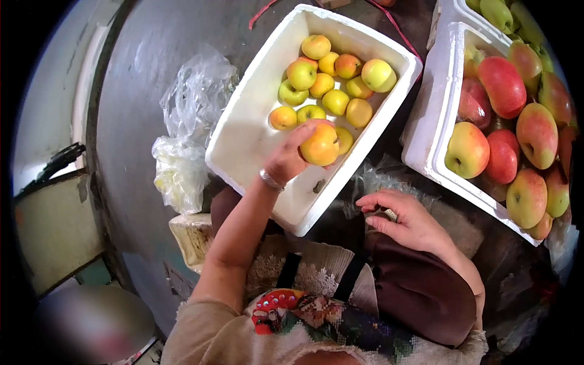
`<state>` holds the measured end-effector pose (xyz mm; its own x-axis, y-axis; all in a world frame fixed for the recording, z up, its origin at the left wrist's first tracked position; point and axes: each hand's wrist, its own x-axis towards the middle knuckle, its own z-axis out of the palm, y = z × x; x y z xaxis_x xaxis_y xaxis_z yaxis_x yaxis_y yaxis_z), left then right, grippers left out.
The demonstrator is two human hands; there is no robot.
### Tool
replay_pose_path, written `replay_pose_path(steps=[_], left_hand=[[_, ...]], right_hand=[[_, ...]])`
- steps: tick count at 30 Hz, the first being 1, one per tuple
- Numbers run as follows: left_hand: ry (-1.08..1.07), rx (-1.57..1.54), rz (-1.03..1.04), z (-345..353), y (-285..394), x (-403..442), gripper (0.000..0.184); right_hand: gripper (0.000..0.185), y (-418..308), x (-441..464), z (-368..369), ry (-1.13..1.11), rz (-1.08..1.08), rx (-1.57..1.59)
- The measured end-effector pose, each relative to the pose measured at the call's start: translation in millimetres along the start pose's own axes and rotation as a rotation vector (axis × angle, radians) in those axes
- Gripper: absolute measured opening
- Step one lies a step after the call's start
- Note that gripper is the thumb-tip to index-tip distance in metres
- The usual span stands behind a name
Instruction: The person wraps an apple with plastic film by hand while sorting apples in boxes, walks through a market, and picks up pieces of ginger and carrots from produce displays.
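My left hand, with a bracelet at its wrist, reaches over a white foam box and is closed around a yellow-orange apple. Below and beyond it, several yellow, green and orange apples lie loose in the box, mostly toward its far end. Outside the box's near right side, my right hand hovers above my lap with thumb and forefinger apart. No fruit is in it. Its lower fingers are partly hidden, and clear plastic film lies just beyond its fingertips.
A second white foam box at right is heaped with larger red and yellow apples. Behind it, another box holds green fruit. Crumpled clear plastic bags lie on the floor at left. A red cord runs by the box's far end.
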<state>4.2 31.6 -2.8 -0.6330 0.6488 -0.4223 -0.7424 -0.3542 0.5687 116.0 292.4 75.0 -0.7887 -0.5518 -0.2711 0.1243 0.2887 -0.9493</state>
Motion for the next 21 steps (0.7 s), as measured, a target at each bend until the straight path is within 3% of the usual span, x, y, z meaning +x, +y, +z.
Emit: replay_pose_path(steps=[1,2,4,6,8,10,13,15,18,21], left_hand=[[0.179,0.113,-0.007,-6.4,-5.8,5.0,0.051],[0.176,0.118,-0.003,-11.7,-12.9,10.7,0.051],[0.444,0.659,0.059,-20.1,-24.4,21.0,0.036],[0.468,0.793,0.029,-25.1,-30.4,20.1,0.04],[0.491,1.497,0.162,-23.7,-34.8,19.4,0.045],[0.496,1.47,0.17,-13.8,-33.3,17.2,0.047],[0.538,1.673,0.201,-2.0,-25.1,19.5,0.054],[0.658,1.77,0.572,4.1,-11.2,26.8,0.067],[0.69,1.861,0.736,4.6,26.7,51.6,0.076],[0.711,1.899,0.609,-11.8,50.0,83.2,0.078]], right_hand=[[0.031,-0.9,0.1,-0.1,0.005,-0.004,-0.002],[0.031,-2.2,0.2,-0.4,-0.006,0.003,0.001],[0.031,-3.4,1.1,-1.3,-0.011,0.004,0.0],[0.031,-3.2,1.2,-1.4,-0.009,0.01,0.008],[0.031,-1.9,1.6,-1.3,0.001,0.005,0.011],[0.031,-1.2,1.8,-1.3,0.014,-0.001,0.014],[0.03,0.7,2.5,-3.5,0.011,-0.012,0.009],[0.03,1.5,1.4,-1.8,0.014,-0.015,-0.013],[0.03,1.3,1.1,-0.9,-0.002,-0.005,-0.013],[0.03,0.3,0.1,-0.8,-0.018,0.013,-0.012]])
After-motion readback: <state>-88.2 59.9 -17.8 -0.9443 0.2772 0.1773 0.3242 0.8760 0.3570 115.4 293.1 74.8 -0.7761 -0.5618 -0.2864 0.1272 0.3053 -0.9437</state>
